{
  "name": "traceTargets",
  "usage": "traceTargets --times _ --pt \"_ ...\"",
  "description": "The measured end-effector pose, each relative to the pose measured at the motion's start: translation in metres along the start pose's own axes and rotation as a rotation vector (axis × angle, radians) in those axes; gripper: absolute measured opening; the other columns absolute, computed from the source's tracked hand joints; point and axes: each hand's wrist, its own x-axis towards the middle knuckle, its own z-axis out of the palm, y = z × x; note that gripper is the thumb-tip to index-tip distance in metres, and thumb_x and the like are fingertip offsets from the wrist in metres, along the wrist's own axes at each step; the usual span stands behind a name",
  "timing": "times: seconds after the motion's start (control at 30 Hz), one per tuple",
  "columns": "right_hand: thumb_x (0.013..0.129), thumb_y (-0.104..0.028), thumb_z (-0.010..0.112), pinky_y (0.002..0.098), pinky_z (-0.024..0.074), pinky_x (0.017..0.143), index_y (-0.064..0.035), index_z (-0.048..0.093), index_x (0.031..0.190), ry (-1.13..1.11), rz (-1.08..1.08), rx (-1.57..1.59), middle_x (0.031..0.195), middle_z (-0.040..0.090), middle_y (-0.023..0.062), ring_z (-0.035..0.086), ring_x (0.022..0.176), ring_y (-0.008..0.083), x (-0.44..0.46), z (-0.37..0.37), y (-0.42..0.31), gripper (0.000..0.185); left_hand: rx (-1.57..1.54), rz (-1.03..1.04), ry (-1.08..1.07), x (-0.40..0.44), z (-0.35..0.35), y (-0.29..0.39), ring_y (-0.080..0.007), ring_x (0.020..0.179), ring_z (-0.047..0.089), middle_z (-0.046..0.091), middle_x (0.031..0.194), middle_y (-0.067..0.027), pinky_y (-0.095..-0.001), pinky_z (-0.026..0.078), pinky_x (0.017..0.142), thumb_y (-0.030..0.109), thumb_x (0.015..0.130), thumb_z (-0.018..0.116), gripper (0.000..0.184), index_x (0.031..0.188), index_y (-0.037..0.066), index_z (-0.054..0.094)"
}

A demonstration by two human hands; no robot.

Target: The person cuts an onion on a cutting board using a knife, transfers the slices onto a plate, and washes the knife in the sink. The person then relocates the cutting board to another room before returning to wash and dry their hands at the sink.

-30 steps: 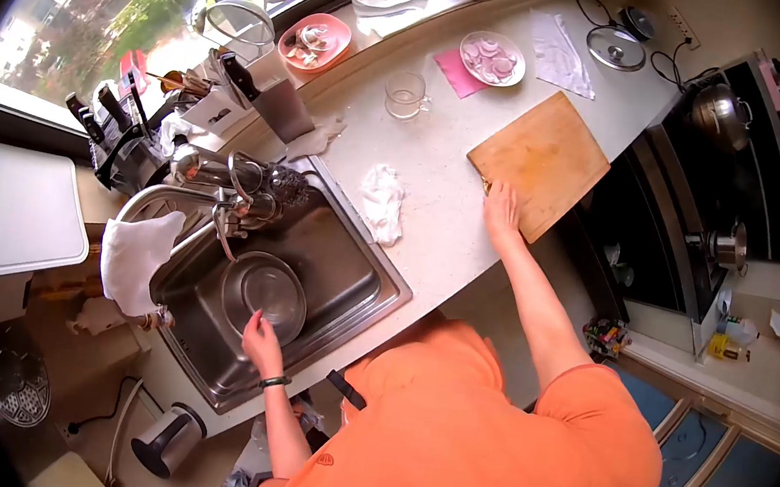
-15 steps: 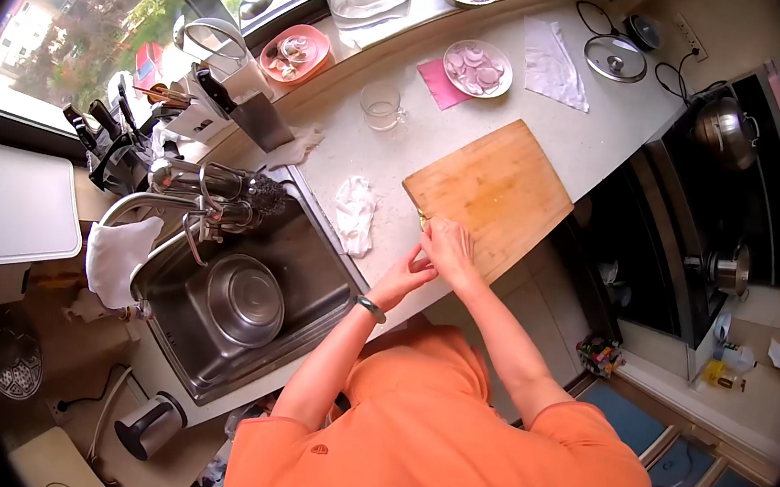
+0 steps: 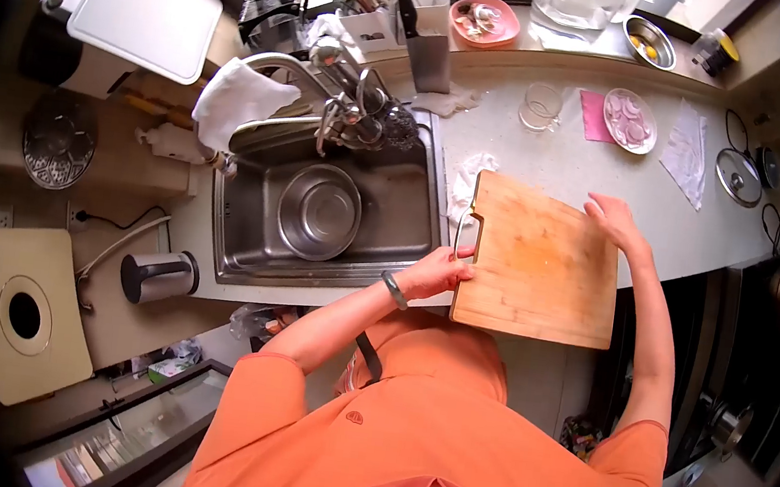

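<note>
A wooden cutting board is tilted over the counter's front edge beside the sink. My left hand is closed on its left edge, close to the metal handle, with the thumb on top. At the board's far right corner is my right hand, its fingers stretched out past the edge; whether it bears any weight cannot be told. Partly behind the board lies a crumpled white cloth. To the left, an upturned-looking metal bowl sits in the steel sink.
A glass mug, a plate of sliced onion, a pink cloth and a white cloth are along the counter. Above the sink stand the faucet and a knife holder. An electric kettle is at left.
The cutting board has come up off the counter and moved toward the sink and my body. My hands, earlier together at its corner, are now apart at opposite sides. The view has turned left.
</note>
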Motion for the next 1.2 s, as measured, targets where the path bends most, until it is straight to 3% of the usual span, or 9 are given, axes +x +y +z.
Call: traceTargets --times 0.07,0.27,0.43,0.67,0.8,0.83,0.97,1.07,1.2 --pt "0.092 -0.052 0.055 0.0405 0.0390 0.105 -0.0008 0.052 0.133 -0.651 0.191 0.264 0.131 0.059 0.0173 0.052 0.123 0.0340 0.013 -0.010 -0.016 0.066 -0.026 0.038 -0.055 -0.031 -0.018 0.008 -0.0158 0.121 0.056 0.054 0.137 -0.0082 -0.0322 0.042 0.105 0.012 0.087 0.059 0.063 0.145 -0.001 0.037" --pt "0.088 -0.049 0.065 0.0345 0.0444 0.099 -0.0005 0.054 0.132 -1.122 0.050 0.557 0.122 0.063 0.0112 0.057 0.117 0.0193 0.007 0.027 -0.112 0.067 -0.087 0.143 -0.027 -0.135 -0.077 0.014 -0.0214 0.121 0.057 0.054 0.138 -0.0151 -0.0350 0.043 0.106 0.025 0.082 0.064 0.073 0.144 -0.004 0.038" --pt "0.085 -0.047 0.072 0.0331 0.0513 0.091 -0.0010 0.053 0.132 -1.166 0.095 1.091 0.117 0.065 0.0092 0.062 0.107 0.0143 -0.032 0.078 -0.204 0.068 -0.464 0.488 0.265 -0.235 -0.139 -0.016 -0.0314 0.131 0.047 0.048 0.143 -0.0169 -0.0478 0.037 0.109 0.076 0.089 0.037 0.093 0.143 0.001 0.041" --pt "0.094 -0.038 0.064 0.0344 0.0551 0.083 0.0001 0.057 0.122 -0.771 0.254 1.653 0.110 0.067 0.0096 0.066 0.095 0.0175 -0.119 0.182 -0.387 0.047 -0.658 0.767 0.340 -0.340 -0.078 -0.149 -0.0313 0.140 0.033 0.034 0.154 -0.0109 -0.0558 0.023 0.115 0.091 0.073 0.033 0.108 0.154 0.021 0.023" --pt "0.097 -0.034 0.061 0.0347 0.0545 0.082 0.0018 0.053 0.122 -0.541 0.337 1.806 0.111 0.065 0.0107 0.065 0.095 0.0182 -0.144 0.230 -0.473 0.045 -0.311 0.694 0.651 -0.341 -0.084 -0.194 -0.0245 0.129 0.046 0.051 0.140 -0.0041 -0.0433 0.037 0.102 0.086 0.069 0.051 0.097 0.143 0.023 0.043" --pt "0.097 -0.033 0.061 0.0342 0.0539 0.082 0.0023 0.053 0.122 -0.503 0.318 1.846 0.111 0.065 0.0111 0.065 0.094 0.0190 -0.147 0.244 -0.485 0.044 -0.412 0.837 0.741 -0.330 -0.086 -0.184 -0.0228 0.123 0.050 0.054 0.135 -0.0080 -0.0389 0.041 0.100 0.066 0.081 0.064 0.080 0.139 0.013 0.047" --pt "0.097 -0.042 0.059 0.0348 0.0512 0.086 0.0036 0.053 0.125 -0.524 0.366 1.741 0.113 0.065 0.0108 0.062 0.099 0.0196 -0.149 0.257 -0.514 0.054 -0.312 0.920 1.121 -0.329 -0.096 -0.124 -0.0180 0.111 0.057 0.058 0.124 -0.0102 -0.0352 0.048 0.093 0.011 0.093 0.056 0.037 0.125 -0.007 0.051" --pt "0.099 -0.046 0.051 0.0409 0.0537 0.077 0.0001 0.059 0.111 -1.005 0.296 1.218 0.105 0.068 0.0176 0.068 0.092 0.0306 -0.093 0.222 -0.477 0.049 -0.357 0.864 1.141 -0.355 -0.119 -0.090 -0.0187 0.102 0.060 0.061 0.114 -0.0102 -0.0340 0.050 0.088 0.015 0.090 0.059 0.032 0.114 -0.006 0.057" --pt "0.092 -0.021 0.062 0.0453 0.0516 0.073 -0.0044 0.055 0.114 0.446 -0.233 0.548 0.098 0.062 0.0183 0.063 0.086 0.0379 0.022 0.211 -0.450 0.029 -0.168 0.716 1.158 -0.377 -0.161 -0.053 -0.0237 0.105 0.062 0.063 0.115 -0.0137 -0.0353 0.050 0.092 0.017 0.089 0.057 0.037 0.117 -0.008 0.057"
